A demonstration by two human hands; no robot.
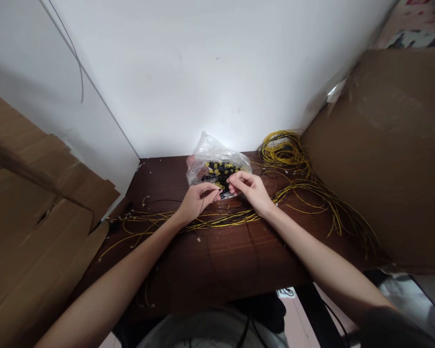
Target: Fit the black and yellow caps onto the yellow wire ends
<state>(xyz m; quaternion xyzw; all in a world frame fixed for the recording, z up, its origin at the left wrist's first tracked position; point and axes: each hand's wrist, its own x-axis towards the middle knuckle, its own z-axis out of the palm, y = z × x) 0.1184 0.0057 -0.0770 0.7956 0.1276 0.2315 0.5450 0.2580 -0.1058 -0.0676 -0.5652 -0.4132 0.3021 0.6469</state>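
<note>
Together over the dark counter [217, 261]: left hand [197, 200] and right hand [248, 188], each grip pinched shut on a thin black wire [217, 192], presumably to keep it taut. Long axis roughly left-right between the grips. Just beyond, clear bag [217, 159] of yellow-black connectors; beneath, yellow cables [232, 220].

no legible text, labels, brands or numbers on anything in view

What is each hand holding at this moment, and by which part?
Left hand pinches a thin yellow wire; right hand pinches something small at the plastic bag; exact part unclear.
</note>
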